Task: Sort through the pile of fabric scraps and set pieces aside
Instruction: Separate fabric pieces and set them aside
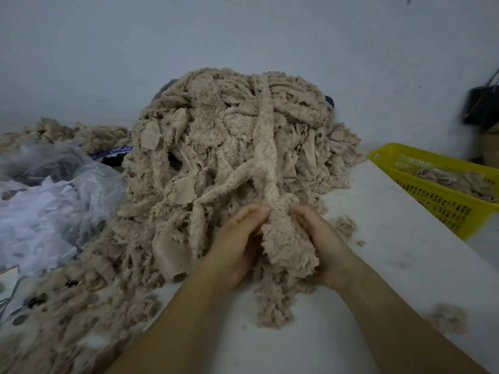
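A tall pile of beige fleece scraps [232, 130] fills the middle of the white table [399, 238] against the wall. A long fuzzy strip [266, 147] runs from the top of the pile down to my hands and ends in a wide shaggy piece [286, 252] that hangs over the table. My left hand [237, 238] pinches this piece on its left side, fingertips near the top. My right hand [321, 238] grips it from the right, fingers curled into the fleece.
A yellow plastic basket [437, 201] with a few beige scraps in it stands at the right. Clear plastic bags [48, 201] with white material lie at the left. More scraps [62, 306] spread over the near left. A dark bag [483, 103] hangs at the far right.
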{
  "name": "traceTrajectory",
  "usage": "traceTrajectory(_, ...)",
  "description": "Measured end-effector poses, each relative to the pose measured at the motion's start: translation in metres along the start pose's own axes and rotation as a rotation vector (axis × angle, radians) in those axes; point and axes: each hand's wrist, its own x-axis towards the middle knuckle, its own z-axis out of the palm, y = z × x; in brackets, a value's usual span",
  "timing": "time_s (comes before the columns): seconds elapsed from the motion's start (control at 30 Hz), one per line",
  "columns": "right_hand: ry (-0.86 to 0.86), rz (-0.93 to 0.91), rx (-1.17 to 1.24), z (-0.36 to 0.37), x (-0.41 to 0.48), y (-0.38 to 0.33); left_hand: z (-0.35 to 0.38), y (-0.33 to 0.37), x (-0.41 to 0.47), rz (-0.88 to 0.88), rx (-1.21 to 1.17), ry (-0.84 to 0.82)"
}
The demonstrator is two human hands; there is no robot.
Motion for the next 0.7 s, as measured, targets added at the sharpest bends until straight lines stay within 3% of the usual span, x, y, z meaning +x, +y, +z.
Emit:
traceTrajectory(0.2, 0.195, -0.024, -0.482, 0.002, -0.001, 0.003, -0.005, 0.007, -0.004, -0.138, -0.262, -0.130)
traceTrajectory(0.3, 0.220, -0.103, -0.622, 0.002, 0.002, 0.006, -0.002, 0.009, -0.003, -0.147, -0.251, -0.081)
traceTrajectory(0.4, 0.192, -0.124, -0.532, 0.000, 0.003, 0.008, -0.003, 0.009, 0.001, -0.055, -0.093, 0.023)
traceTrajectory(0.53, 0.118, -0.148, -0.536, -0.002, 0.003, 0.012, 0.001, 0.004, -0.005, -0.035, 0.219, 0.004)
traceTrajectory(0.63, 0.172, -0.219, -0.638, -0.001, 0.004, 0.013, 0.007, -0.004, -0.009, -0.001, 0.529, 0.016)
traceTrajectory(0.7, 0.284, -0.256, -0.671, -0.001, 0.005, 0.011, 0.010, -0.008, -0.009, 0.010, 0.561, 0.039)
